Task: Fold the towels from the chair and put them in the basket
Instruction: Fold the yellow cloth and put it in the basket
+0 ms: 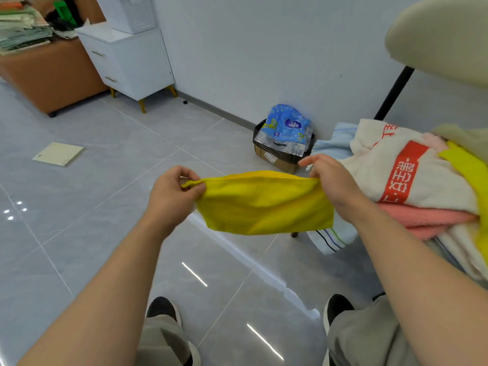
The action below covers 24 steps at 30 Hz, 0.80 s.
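Now: mid-fold on one towel, as far as the view shows.
Towel: yellow towel (264,204) in mid-air at centre, stretched btwn both hands; looks doubled over once, lower edge hanging free.
L side: left hand (171,191) at 9 o'clock of towel, thumb & fingers pinched tight on its bunched top corner.
R side: right hand (330,180) at 3 o'clock of towel, clamped on the other top corner, one finger sticking out.
Pile: pile (422,175) at 3 o'clock of view, on chair (435,35): white w/ red band, pink, pale blue, striped, more yellow. All look loose, not folded.
Basket: white mesh basket (132,14) at 11 o'clock atop cabinet (132,59), prob. the target; inside not visible.
Done: nothing I can confirm in basket.
Left: finish this fold, take it to basket, then the whole pile. Task looks early.
Other: box (274,161) w/ blue bag by wall, 12 o'clock of towel.
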Tool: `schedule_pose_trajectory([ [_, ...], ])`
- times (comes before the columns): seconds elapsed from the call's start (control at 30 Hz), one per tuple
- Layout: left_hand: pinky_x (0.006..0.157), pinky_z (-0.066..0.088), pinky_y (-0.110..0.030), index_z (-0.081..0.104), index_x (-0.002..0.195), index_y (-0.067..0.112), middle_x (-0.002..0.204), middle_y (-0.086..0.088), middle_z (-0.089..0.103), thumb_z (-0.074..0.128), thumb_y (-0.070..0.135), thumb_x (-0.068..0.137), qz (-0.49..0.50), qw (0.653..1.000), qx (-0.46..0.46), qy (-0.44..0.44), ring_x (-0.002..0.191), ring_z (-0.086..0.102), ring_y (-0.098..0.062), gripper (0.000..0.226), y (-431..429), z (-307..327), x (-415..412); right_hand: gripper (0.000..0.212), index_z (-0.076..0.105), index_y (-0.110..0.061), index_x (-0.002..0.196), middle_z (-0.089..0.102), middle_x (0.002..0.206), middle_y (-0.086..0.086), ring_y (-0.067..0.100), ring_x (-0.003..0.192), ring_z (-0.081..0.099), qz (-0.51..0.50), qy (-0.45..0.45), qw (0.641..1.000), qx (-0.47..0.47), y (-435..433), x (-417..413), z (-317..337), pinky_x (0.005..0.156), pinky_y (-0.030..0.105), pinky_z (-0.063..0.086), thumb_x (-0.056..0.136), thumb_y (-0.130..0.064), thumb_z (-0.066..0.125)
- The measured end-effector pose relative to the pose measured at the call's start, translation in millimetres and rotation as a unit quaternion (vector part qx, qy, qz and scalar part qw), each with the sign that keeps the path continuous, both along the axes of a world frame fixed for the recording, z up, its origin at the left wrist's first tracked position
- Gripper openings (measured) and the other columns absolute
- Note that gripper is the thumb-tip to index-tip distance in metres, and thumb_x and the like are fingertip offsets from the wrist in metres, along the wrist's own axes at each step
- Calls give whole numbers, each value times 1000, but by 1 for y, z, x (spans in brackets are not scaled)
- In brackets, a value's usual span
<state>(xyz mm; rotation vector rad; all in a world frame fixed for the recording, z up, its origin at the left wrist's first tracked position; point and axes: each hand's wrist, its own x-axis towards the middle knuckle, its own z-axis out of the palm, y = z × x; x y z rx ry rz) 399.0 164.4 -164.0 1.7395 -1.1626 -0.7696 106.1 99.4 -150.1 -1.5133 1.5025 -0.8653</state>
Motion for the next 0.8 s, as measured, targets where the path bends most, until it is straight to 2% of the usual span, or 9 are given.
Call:
schedule_pose_trajectory([
  [0.1, 71, 62, -36, 74, 103, 21, 90, -13, 71, 70, 1, 89, -39, 996, -4, 81, 76, 71, -25, 25, 9, 1, 14, 41, 76, -30, 97, 61, 108, -1, 19, 107, 54, -40, -93, 992, 73, 0, -14, 0, 102, 44, 44, 64, -38, 51],
  [0.17, 76, 62, -34, 76, 99, 16, 96, -18, 73, 68, -2, 90, -57, 992, -4, 111, 85, 74, -30, 22, 15, 1, 15, 42, 77, -29, 94, 60, 114, 4, 28, 116, 52, -48, -105, 990, 81, 1, -17, -2, 107, 50, 41, 62, -40, 52],
  [0.23, 76, 62, -35, 77, 95, 14, 94, -18, 74, 68, -1, 89, -61, 993, -2, 105, 84, 74, -31, 18, 21, 1, 13, 31, 74, -24, 94, 61, 116, 3, 23, 115, 50, -53, -59, 996, 49, 2, -18, -3, 103, 43, 41, 81, -22, 47],
  [0.3, 69, 62, -31, 77, 92, 13, 85, -12, 75, 70, 0, 89, -55, 994, 2, 95, 77, 73, -26, 15, 27, 3, 11, 33, 72, -25, 93, 62, 116, 2, 20, 112, 51, -61, -29, 997, 27, 2, -23, -7, 97, 39, 41, 91, -10, 42],
  [0.4, 50, 49, -17, 76, 90, 13, 61, 7, 69, 73, 4, 87, -54, 997, 6, 52, 53, 59, -5, 10, 35, 9, 7, 22, 71, -26, 93, 65, 105, -2, 19, 103, 57, -46, -31, 998, 23, 4, -38, -10, 88, 37, 45, 97, -13, 54],
  [0.5, 47, 40, -12, 75, 90, 10, 53, 13, 63, 74, 4, 86, -48, 998, 10, 50, 44, 51, 1, 7, 41, 13, 3, 16, 73, -26, 95, 71, 99, 3, 18, 93, 63, -30, -35, 999, -10, 12, -57, -9, 86, 37, 52, 93, -10, 68],
  [0.63, 47, 43, -18, 76, 87, 13, 65, 2, 69, 77, 5, 84, -51, 997, 43, 38, 51, 55, -4, 8, 51, 18, -1, 19, 76, -22, 99, 73, 91, 4, 14, 83, 64, -12, 76, 996, -52, 22, -71, -9, 82, 31, 51, 87, -7, 73],
  [0.73, 47, 40, -18, 76, 89, 10, 69, -18, 70, 75, 5, 86, -69, 995, 78, -8, 47, 54, -6, 7, 62, 20, -5, 21, 71, -33, 87, 72, 91, 0, 19, 89, 66, 4, 141, 988, -70, 29, -76, -4, 85, 34, 52, 87, -13, 72],
  [0.8, 48, 40, -17, 76, 88, 12, 67, -18, 71, 73, 6, 86, -68, 993, 84, -47, 46, 55, -5, 6, 70, 20, -10, 19, 68, -33, 88, 70, 92, -4, 17, 91, 63, 20, 167, 983, -72, 36, -78, -1, 82, 30, 48, 90, -13, 68],
])
